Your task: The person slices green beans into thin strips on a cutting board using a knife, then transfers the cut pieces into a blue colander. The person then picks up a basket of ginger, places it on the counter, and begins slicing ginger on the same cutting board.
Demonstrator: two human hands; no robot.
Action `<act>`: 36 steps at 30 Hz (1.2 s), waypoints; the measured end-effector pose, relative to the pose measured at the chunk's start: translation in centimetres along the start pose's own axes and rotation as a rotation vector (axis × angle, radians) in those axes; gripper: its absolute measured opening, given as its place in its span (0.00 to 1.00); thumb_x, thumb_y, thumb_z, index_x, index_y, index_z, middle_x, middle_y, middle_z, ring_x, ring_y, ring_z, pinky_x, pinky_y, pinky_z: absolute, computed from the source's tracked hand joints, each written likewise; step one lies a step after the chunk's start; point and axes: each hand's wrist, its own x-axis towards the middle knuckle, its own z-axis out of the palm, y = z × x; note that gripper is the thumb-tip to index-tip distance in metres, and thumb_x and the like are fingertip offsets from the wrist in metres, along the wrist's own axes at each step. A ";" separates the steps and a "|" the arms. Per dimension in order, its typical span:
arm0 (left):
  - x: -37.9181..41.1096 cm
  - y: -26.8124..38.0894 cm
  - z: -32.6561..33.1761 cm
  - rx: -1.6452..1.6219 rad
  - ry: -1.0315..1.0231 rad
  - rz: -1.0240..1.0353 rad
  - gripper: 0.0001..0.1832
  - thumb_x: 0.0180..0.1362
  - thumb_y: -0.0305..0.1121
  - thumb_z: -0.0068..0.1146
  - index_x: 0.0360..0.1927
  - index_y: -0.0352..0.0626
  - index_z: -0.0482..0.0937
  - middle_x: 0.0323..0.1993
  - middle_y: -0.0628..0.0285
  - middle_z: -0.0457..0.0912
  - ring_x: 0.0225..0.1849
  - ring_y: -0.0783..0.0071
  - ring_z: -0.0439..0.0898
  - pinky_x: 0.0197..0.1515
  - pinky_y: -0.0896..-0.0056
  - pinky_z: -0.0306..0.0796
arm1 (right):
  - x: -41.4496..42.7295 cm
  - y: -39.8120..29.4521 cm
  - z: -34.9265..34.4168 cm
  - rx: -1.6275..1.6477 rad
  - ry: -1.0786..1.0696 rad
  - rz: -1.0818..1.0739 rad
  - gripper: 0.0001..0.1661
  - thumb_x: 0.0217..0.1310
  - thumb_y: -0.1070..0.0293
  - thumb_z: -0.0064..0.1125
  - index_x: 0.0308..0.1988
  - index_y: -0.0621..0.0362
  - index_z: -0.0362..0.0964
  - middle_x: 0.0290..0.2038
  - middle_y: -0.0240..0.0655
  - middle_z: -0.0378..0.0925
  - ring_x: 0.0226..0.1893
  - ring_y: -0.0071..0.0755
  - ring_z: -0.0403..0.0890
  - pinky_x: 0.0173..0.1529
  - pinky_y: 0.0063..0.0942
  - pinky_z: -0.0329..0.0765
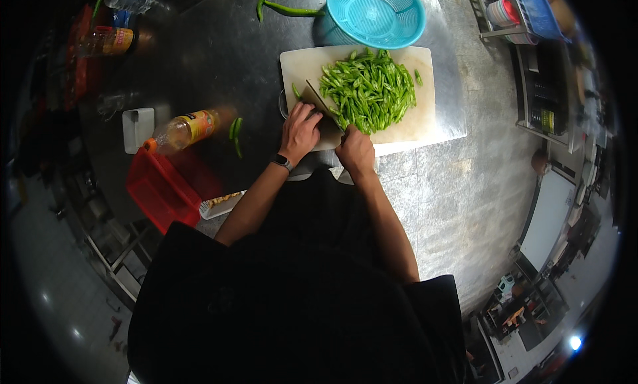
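A pale cutting board (pixel 424 105) lies on the metal table (pixel 199 60). My right hand (pixel 357 152) grips a kitchen knife (pixel 321 101), whose wide blade stands edge down on the board and points up and left. Just left of the blade, my left hand (pixel 301 130) rests with bent fingers on the board; a piece of green chili pepper (pixel 296 91) shows beyond its fingertips. What lies under those fingers is hidden. A heap of slanting-cut green chili slices (pixel 371 92) covers the board right of the knife, with one loose slice (pixel 418 77) near the right edge.
A turquoise plastic colander (pixel 376 15) stands behind the board, beside whole green chilies (pixel 291 9). At left are chili pieces (pixel 236 135), an orange-capped bottle (pixel 184 130), a white container (pixel 138 130) and a red plastic basket (pixel 162 189). More bottles (pixel 112 40) stand at upper left.
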 end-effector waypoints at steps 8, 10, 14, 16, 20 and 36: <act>-0.4 -0.3 0.1 0.015 -0.015 -0.001 0.16 0.47 0.22 0.59 0.43 0.33 0.84 0.51 0.44 0.78 0.56 0.40 0.74 0.57 0.48 0.74 | -0.1 -0.4 0.6 -0.043 0.006 0.017 0.08 0.52 0.73 0.62 0.35 0.62 0.75 0.30 0.59 0.82 0.35 0.68 0.85 0.42 0.55 0.81; -0.7 -0.4 -0.1 0.004 -0.010 -0.002 0.17 0.47 0.22 0.59 0.43 0.34 0.83 0.52 0.43 0.78 0.57 0.40 0.74 0.58 0.47 0.74 | 0.5 -0.8 0.8 0.017 0.007 0.004 0.07 0.52 0.73 0.62 0.34 0.62 0.76 0.30 0.60 0.82 0.36 0.69 0.84 0.42 0.55 0.80; -1.8 -3.9 2.1 -0.050 0.148 0.146 0.20 0.46 0.22 0.61 0.47 0.34 0.84 0.54 0.42 0.78 0.59 0.38 0.75 0.61 0.46 0.73 | -0.6 -2.7 -1.9 -0.027 -0.048 -0.010 0.07 0.53 0.73 0.60 0.35 0.63 0.76 0.30 0.61 0.82 0.35 0.69 0.84 0.42 0.56 0.80; -2.3 -3.9 2.3 -0.055 0.165 0.163 0.19 0.46 0.22 0.61 0.45 0.33 0.82 0.55 0.42 0.78 0.59 0.35 0.74 0.62 0.44 0.72 | -0.9 -2.6 -0.9 -0.037 -0.035 0.009 0.08 0.52 0.74 0.60 0.36 0.63 0.76 0.30 0.61 0.82 0.35 0.69 0.84 0.42 0.57 0.81; -1.0 -1.8 0.6 0.007 0.003 0.006 0.16 0.44 0.22 0.61 0.41 0.32 0.81 0.54 0.42 0.79 0.59 0.35 0.74 0.60 0.45 0.73 | 1.0 -2.2 1.1 -0.034 0.002 0.003 0.10 0.52 0.75 0.58 0.37 0.63 0.76 0.31 0.61 0.82 0.35 0.68 0.84 0.42 0.56 0.81; -2.5 -4.1 0.9 -0.054 0.061 0.090 0.17 0.41 0.19 0.60 0.38 0.29 0.80 0.50 0.38 0.80 0.52 0.35 0.77 0.57 0.44 0.75 | -0.1 -3.8 -0.4 -0.065 -0.073 -0.078 0.09 0.55 0.72 0.57 0.38 0.62 0.74 0.31 0.59 0.82 0.34 0.65 0.86 0.41 0.55 0.82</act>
